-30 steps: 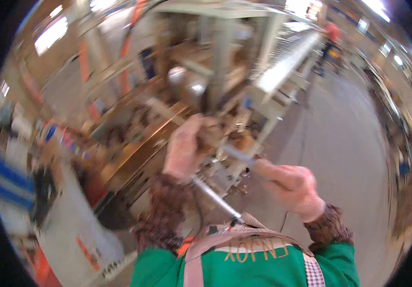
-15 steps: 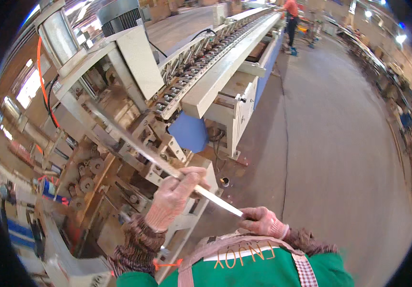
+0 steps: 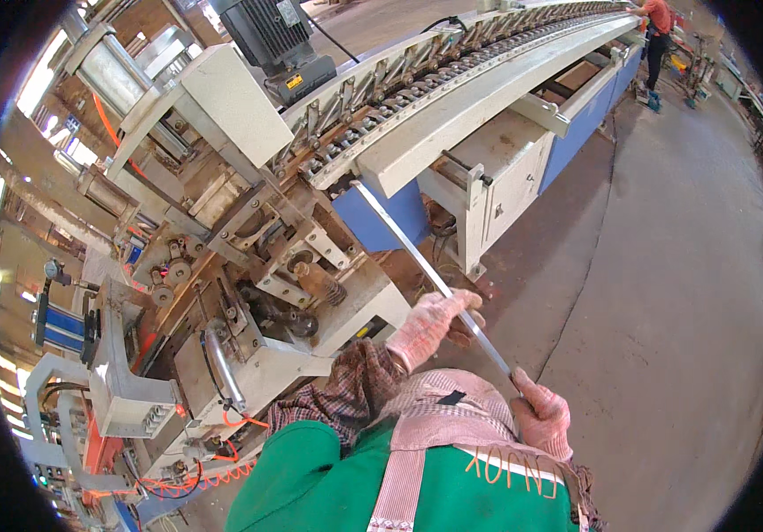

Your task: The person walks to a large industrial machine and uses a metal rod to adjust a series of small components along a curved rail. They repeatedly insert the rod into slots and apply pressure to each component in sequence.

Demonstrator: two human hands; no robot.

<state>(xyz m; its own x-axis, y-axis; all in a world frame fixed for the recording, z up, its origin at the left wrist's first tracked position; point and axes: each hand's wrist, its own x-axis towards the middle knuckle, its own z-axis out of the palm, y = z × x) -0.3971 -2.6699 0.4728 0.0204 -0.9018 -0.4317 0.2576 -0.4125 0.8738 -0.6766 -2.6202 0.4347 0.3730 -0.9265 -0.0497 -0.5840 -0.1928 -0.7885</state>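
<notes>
A long, narrow pale bar [image 3: 408,246], flat-sided and light grey, slants across the space in front of my body. My left hand [image 3: 430,330], in a pinkish work glove, is closed round it partway along. Its near end is gripped by my right hand [image 3: 543,415], gloved the same way, by my right side. The bar's far end lies in front of the blue panel [image 3: 381,217] below a long machine's end; whether it touches there I cannot tell. My sleeves are dark and patterned over green clothing, with a checked apron.
The long machine [image 3: 452,115] with a toothed chain track runs toward the far right. A grey motor [image 3: 266,40] and a metal cylinder [image 3: 107,66] stand at the left, above rollers and brackets. Grey floor [image 3: 665,266] stretches on the right. Another person [image 3: 658,35] stands far off beside the machine.
Both hands and the bar have moved rightward in view. The bar's far end has swung out from the left machine frame to before the blue panel. The view has turned left.
</notes>
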